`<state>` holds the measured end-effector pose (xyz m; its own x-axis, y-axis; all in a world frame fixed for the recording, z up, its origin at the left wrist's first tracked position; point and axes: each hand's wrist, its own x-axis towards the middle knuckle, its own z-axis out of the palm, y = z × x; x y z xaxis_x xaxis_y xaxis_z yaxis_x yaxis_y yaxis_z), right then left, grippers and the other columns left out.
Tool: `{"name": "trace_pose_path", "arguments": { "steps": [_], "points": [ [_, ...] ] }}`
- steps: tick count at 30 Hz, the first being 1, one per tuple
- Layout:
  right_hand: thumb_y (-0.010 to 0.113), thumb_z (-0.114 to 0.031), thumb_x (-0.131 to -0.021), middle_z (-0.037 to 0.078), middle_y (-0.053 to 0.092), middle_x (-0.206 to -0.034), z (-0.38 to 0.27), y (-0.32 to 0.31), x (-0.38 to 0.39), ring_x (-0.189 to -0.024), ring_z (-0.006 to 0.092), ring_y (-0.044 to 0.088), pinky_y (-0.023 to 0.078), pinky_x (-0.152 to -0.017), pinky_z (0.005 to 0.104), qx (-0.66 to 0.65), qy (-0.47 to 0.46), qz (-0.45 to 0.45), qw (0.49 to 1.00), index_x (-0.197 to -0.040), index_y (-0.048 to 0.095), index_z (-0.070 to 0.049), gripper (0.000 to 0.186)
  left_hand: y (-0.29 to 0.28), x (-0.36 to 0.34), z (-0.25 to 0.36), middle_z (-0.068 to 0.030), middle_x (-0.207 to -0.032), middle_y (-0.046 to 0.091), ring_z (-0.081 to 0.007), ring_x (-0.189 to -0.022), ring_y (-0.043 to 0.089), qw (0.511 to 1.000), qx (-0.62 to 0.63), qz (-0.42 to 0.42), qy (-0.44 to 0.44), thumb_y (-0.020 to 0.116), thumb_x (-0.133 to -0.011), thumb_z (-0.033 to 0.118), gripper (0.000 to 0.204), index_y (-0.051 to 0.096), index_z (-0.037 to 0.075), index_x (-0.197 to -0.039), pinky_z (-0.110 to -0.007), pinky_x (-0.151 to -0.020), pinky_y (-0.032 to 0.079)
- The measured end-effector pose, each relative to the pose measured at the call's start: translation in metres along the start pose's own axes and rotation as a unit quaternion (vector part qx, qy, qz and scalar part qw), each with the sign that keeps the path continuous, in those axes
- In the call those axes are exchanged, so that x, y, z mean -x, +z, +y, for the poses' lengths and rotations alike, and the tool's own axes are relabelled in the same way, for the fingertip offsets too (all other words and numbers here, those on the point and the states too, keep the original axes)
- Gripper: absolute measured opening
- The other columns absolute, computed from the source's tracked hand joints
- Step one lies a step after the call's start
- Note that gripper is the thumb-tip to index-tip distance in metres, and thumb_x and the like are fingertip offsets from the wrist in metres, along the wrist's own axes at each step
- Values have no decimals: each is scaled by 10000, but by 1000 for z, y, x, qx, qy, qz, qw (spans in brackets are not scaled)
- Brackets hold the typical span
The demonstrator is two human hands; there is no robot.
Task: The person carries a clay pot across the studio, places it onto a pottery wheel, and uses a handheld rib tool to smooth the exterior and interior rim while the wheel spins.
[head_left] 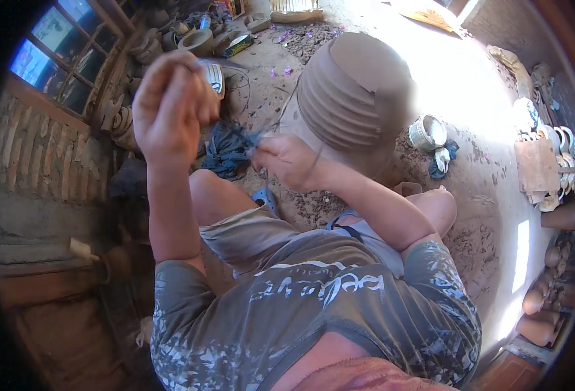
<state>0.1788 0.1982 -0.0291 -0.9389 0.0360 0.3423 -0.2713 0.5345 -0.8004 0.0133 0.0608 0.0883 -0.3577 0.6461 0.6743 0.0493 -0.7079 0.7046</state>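
My left hand point(170, 114) is raised at the left, blurred, with fingers curled; what it holds, if anything, is unclear. My right hand point(287, 159) is lower and nearer the middle, its fingertips closed on a thin dark strand point(313, 166) that looks like cord or wire, also blurred. Behind my hands lies a crumpled dark blue plastic bag point(225, 153). Just beyond my right hand stands a large grey clay vessel point(336, 98) with horizontal ridges, on a pale base.
A white bucket point(427, 133) and small bundle point(440, 163) lie right of the vessel. Tubs and clutter point(196, 42) fill the back left beside a window. Pottery point(541, 293) and stacked pieces point(538, 169) line the right wall. A blue sandal point(264, 199) is between my legs.
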Motion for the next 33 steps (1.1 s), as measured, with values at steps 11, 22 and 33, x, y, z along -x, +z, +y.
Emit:
{"name": "trace_pose_path", "arguments": {
  "steps": [11,22,33],
  "points": [
    [616,-261,-1028,134,750,-917,-72,-102,-53,-836,155,684,544,-752,358,-80,-33,256,963,-985,732,-22,269,0,41,-23,-7,-834,614,-80,-692,531,938,-105,24,-329,609,-1028,170,319,616,-27,-1278,-290,-815,518],
    [578,-243,-1070,10,605,-756,-84,-18,-55,-741,109,567,480,-692,305,-121,-45,22,991,-928,646,-32,264,-10,9,-44,-66,-1108,710,-185,-986,696,974,-75,90,-192,597,-1059,178,234,669,36,-1230,-330,-909,520],
    [529,-227,-1087,131,705,-953,-5,-83,-76,-920,179,691,550,-898,356,29,-49,72,996,-982,657,-8,275,-26,-14,39,-12,-698,526,-103,-609,492,997,9,-22,-67,641,-1007,236,285,667,-10,-1150,-351,-753,534]
  ]
}}
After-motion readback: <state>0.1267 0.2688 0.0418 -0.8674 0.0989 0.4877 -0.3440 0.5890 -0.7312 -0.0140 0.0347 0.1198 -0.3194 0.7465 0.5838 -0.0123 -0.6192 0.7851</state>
